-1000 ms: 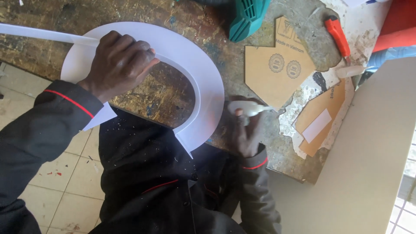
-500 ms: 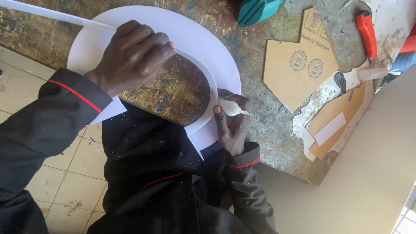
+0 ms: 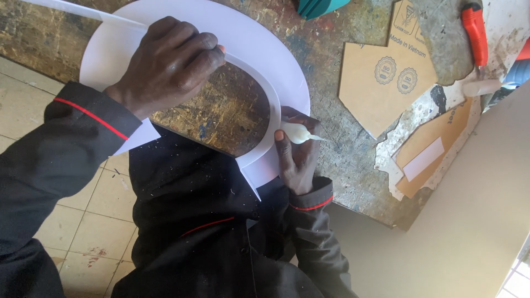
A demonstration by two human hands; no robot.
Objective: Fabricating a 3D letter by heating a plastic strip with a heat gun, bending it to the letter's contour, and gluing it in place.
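Item: white paper arc (image 3: 259,49) — lay flat on the worn, paint-flecked surface (image 3: 221,116), its lower end hanging over the near edge by your coat.

Left hand (image 3: 165,66): your fingers were curled and pressed down on the arc's upper inner edge, pinning it.

Right hand (image 3: 298,160): your fingers were clenched round a small white tube (image 3: 301,132), which lay across the arc's right side near its inner edge.

Step in hand, as judged: working the tube along the arc while the other hand steadied it. Whether the tip touched the paper could not be told.

Next move called for: a firm hold-down and a steady tube hand — the overhanging end could shift.

Also present: a cardboard piece (image 3: 386,83), a red-handled tool (image 3: 475,33), well apart to the right.
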